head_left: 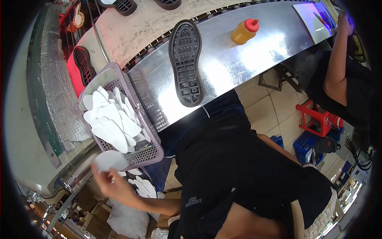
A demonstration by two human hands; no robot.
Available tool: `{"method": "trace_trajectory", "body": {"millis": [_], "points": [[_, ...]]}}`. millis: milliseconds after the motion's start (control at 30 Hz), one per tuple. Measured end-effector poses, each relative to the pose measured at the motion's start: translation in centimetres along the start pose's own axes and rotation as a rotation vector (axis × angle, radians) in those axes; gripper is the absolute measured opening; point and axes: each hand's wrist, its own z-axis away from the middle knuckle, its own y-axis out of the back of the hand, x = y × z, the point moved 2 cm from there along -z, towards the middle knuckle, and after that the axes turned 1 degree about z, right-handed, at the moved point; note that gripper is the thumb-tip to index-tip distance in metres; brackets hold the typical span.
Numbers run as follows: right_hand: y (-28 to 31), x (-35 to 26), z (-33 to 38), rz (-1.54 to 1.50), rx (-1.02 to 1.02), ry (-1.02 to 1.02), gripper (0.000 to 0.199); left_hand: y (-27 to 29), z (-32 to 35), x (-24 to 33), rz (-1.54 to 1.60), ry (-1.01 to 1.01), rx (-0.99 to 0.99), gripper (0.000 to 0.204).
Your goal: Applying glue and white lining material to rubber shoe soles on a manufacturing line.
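Note:
My left hand (108, 184) is closed on a white insole piece (110, 160), pinched by its edge beside the near corner of a lavender plastic basket (156, 154). Many similar white pieces (113, 119) lie heaped in that basket. A dark shoe sole (186, 63) rests on the metal worktop (219, 67), its ribbed cavity facing up. Behind and to the right of it stands a yellow bottle (242, 34) with a red cap. Of my right arm only a stretch of forearm shows beside the black shirt; my right hand is out of sight.
A conveyor belt (147, 24) carrying more soles runs behind the worktop. Another sole (83, 63) lies on a red surface at left. At far right sits a co-worker, one arm (337, 63) raised near a white board (308, 24). A red stool (318, 119) stands on the tiled floor.

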Motion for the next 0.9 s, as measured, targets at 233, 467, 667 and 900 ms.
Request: {"method": "trace_trajectory", "body": {"millis": [233,467,667,900], "points": [[2.2,-2.7,-1.3,0.307,-0.172,-0.112,0.035,-6.4,-2.8,11.7,0.852,-0.255,-0.105,0.051],[3.6,-3.9,-2.0,0.539,-0.282,-0.241,0.033,-24.0,-5.5,17.2,0.371,-0.562,-0.599,0.046],[4.3,-3.6,-2.9,0.691,-0.388,-0.365,0.032,-27.9,-7.5,20.1,0.156,-0.847,-0.58,0.029],[10.3,-17.9,-7.3,0.147,0.579,0.517,0.018,-26.3,-5.5,19.4,0.134,-0.861,-0.477,0.043]]}}
